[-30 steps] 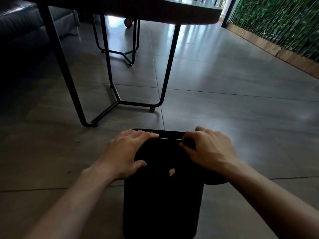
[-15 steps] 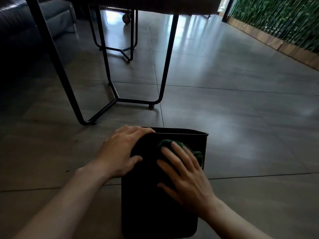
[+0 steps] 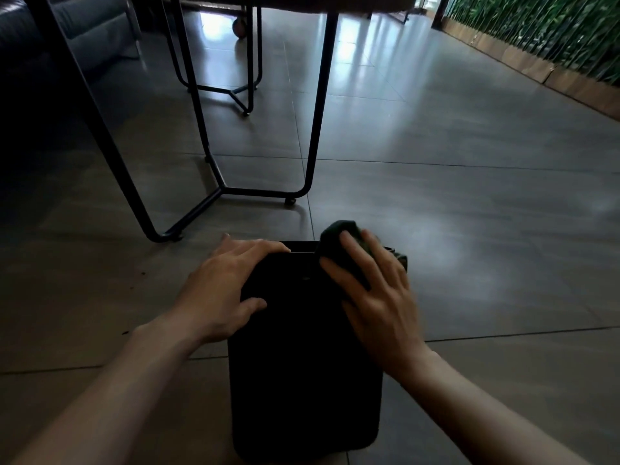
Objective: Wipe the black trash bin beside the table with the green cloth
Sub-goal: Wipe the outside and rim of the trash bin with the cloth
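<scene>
Two hands work the black trash bin [image 3: 303, 370], which stands on the tiled floor [image 3: 469, 213] in the near centre, just this side of the table's black metal legs [image 3: 315, 105] at far left. Starting at the left, the left hand [image 3: 221, 290] lies over the bin's upper left corner, fingers laid along the far rim and thumb against the near face, steadying it without clamping. To its right, the right hand [image 3: 372, 290] presses flat, fingers straight and spread, on the green cloth [image 3: 345, 234], which sits bunched at the bin's far right rim. The hands are apart, with bare black plastic between them. To wipe well, the person probably needs the left hand to brace firmly so the light bin does not slide or tip, and the right palm to keep the cloth spread, running overlapping strokes over rim and face rather than letting it ball up under the fingertips.
</scene>
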`<state>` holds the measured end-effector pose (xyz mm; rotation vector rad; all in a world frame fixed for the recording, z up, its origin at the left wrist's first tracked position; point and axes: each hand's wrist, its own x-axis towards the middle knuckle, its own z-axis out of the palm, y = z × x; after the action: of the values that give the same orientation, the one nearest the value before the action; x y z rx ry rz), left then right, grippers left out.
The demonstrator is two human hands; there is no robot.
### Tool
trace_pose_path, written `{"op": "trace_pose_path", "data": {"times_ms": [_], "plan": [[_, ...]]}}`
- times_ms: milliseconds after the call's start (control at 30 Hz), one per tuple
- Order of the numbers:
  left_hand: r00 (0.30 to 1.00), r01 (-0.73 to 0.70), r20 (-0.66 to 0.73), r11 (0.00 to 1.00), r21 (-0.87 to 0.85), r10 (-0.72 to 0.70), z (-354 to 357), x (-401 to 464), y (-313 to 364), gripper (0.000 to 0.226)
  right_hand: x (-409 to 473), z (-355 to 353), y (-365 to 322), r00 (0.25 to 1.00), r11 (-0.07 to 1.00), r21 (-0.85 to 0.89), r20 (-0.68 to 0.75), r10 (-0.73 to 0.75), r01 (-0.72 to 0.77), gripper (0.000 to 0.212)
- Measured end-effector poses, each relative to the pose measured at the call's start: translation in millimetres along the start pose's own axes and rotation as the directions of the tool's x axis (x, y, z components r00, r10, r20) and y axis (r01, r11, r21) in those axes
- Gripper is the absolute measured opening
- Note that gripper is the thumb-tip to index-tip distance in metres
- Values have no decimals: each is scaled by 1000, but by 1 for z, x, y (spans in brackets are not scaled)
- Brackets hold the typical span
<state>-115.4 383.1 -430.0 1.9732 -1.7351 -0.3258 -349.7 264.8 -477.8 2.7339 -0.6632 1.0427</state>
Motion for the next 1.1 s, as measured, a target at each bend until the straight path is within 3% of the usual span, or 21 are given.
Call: {"op": "trace_pose_path", "data": {"times_ms": [67,133,233,267,300,333,367,433,467,533,567,667,733,800,933,1000,1067,1100], "plan": [[1000,-4,-8,1000,-5,4,2,3,-2,83,-18,10,-12,997,998,-4,24,-70,70,40],[1000,2,-12,1000,-13,-2,4,5,-3,84,-66,25,-29,939,948,-7,141,-314,318,37],[1000,12,7,1000,-23,-12,5,6,-3,85,-126,28,-44,686,723,-69,386,-616,688,47],[1000,10,10,1000,-27,-9,5,7,-3,86,-130,25,-43,609,650,-81,454,-650,755,54],[1000,4,13,1000,-27,-4,5,7,-3,85,-126,22,-40,586,637,-69,477,-655,768,53],[1000,-5,18,1000,-25,5,5,8,-3,85,-115,18,-35,642,693,-52,430,-634,719,44],[1000,-12,20,1000,-25,12,4,9,-3,85,-99,15,-28,749,792,-23,342,-567,610,38],[1000,-11,15,999,-32,11,3,9,-4,85,-52,7,-16,945,959,14,170,-280,282,37],[1000,-10,16,999,-36,11,4,9,-4,85,-27,3,-10,988,994,8,108,-109,109,37],[1000,-8,16,999,-42,9,4,8,-5,85,3,3,-9,989,990,9,32,143,-143,38],[1000,-3,15,999,-40,3,4,8,-6,85,4,5,-13,987,988,-4,24,156,-156,38],[1000,10,12,1000,-30,-9,4,8,-8,84,-48,14,-38,984,990,-42,122,-127,133,35],[1000,18,16,999,-34,-17,5,8,-8,84,-93,8,-53,908,934,-24,241,-341,357,33],[999,27,25,999,-44,-26,5,8,-7,85,-112,-3,-58,829,902,41,379,-412,429,30],[998,49,39,998,-28,-48,3,8,-4,84,-64,-27,-59,732,944,260,600,-324,204,17],[998,52,46,998,-29,-51,2,7,-3,84,-22,-37,-48,693,933,350,694,-197,-85,33],[998,29,57,999,-32,-27,3,6,-1,84,20,-43,-29,779,883,326,624,68,-339,41],[999,14,49,999,-43,-12,4,6,0,84,37,-45,-19,828,859,307,520,210,-411,40]]}}
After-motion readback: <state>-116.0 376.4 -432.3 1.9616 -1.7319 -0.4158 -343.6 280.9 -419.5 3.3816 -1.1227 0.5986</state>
